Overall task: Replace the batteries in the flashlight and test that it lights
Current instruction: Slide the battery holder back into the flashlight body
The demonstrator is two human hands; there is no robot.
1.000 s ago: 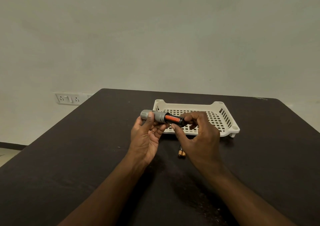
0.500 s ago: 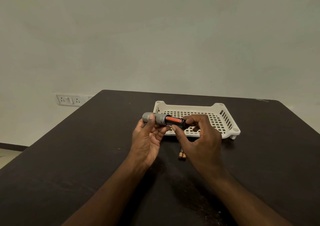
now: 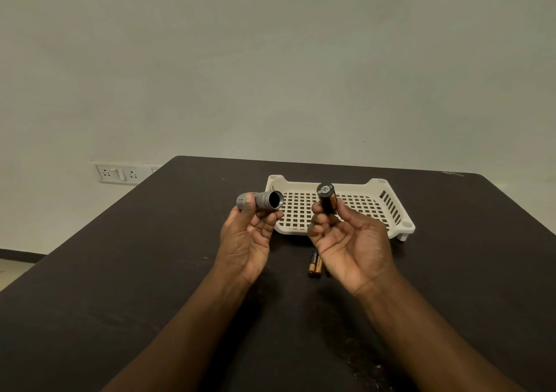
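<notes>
My left hand grips the grey flashlight body above the table, its open dark end turned to the right. My right hand holds the black battery holder upright between thumb and fingers; copper-and-black batteries sit in it and a metal contact shows on top. The holder is fully out of the body, a hand's width to its right. Two loose copper-and-black batteries lie side by side on the table, below and between my hands.
A white perforated plastic tray stands on the dark table just behind my hands. A wall socket plate is on the wall at the left, beyond the table's far left edge.
The battery holder was inside the flashlight body with both hands together. My right hand has pulled it out to the right and turned it upright; my left hand keeps the empty body.
</notes>
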